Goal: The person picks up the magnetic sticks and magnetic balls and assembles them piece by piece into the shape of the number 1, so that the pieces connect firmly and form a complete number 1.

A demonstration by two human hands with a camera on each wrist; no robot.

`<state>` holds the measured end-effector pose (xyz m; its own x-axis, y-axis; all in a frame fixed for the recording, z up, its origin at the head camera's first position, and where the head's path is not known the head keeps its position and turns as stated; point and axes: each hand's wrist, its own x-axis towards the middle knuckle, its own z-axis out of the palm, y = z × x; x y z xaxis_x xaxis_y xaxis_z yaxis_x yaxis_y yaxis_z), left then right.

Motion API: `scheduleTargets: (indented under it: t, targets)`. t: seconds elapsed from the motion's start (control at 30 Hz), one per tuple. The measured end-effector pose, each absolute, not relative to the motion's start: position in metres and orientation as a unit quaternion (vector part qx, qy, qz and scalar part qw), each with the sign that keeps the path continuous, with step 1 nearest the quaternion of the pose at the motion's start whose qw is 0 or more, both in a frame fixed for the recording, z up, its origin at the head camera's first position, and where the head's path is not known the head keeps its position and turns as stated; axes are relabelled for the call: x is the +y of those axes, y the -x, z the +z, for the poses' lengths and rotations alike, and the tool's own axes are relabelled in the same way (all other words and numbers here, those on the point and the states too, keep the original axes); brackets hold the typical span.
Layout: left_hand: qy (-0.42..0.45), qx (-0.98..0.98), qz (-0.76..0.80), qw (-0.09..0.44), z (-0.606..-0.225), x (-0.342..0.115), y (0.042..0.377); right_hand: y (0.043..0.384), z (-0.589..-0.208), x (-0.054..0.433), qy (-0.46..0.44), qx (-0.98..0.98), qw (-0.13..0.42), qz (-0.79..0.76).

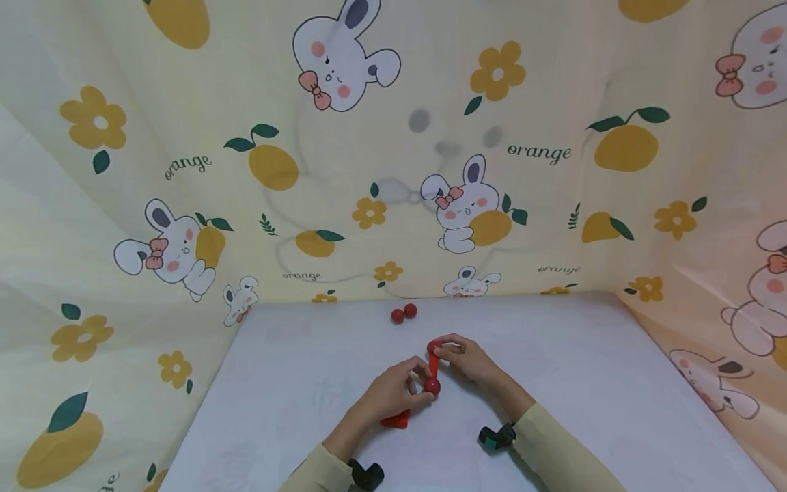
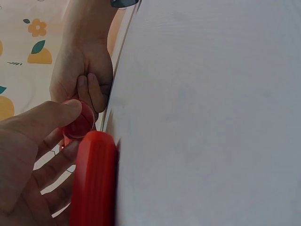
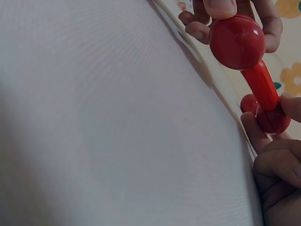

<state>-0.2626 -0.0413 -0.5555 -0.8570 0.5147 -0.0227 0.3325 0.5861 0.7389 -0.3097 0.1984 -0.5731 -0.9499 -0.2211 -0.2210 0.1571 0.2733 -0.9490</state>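
Note:
A ribbed red rod (image 1: 434, 367) joins two glossy red balls, one at each end, and hangs between both hands over the white table. My left hand (image 1: 386, 395) pinches the nearer ball (image 1: 432, 387) between thumb and fingers. At the far end, the thumb and fingers of my right hand (image 1: 472, 361) grip the other ball (image 3: 273, 120), partly covering it. Under the left hand lies another red piece (image 1: 396, 420), partly hidden by that hand; the left wrist view shows its ribbed side close up.
Two loose red balls (image 1: 397, 316) sit side by side toward the back of the white table (image 1: 553, 369). A cream curtain (image 1: 430, 157) printed with rabbits and oranges stands behind it and along its sides. Each wrist carries a black strapped device (image 1: 496, 437).

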Motion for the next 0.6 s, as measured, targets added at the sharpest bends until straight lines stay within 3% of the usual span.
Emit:
scheduleTargets:
  t: [0.6]
  targets:
    - [-0.236,0.883,0.386,0.125,-0.5573,-0.0432,0.2668,0.3106,-0.5749,0.198,-0.001,0.782,0.151,-0.604]
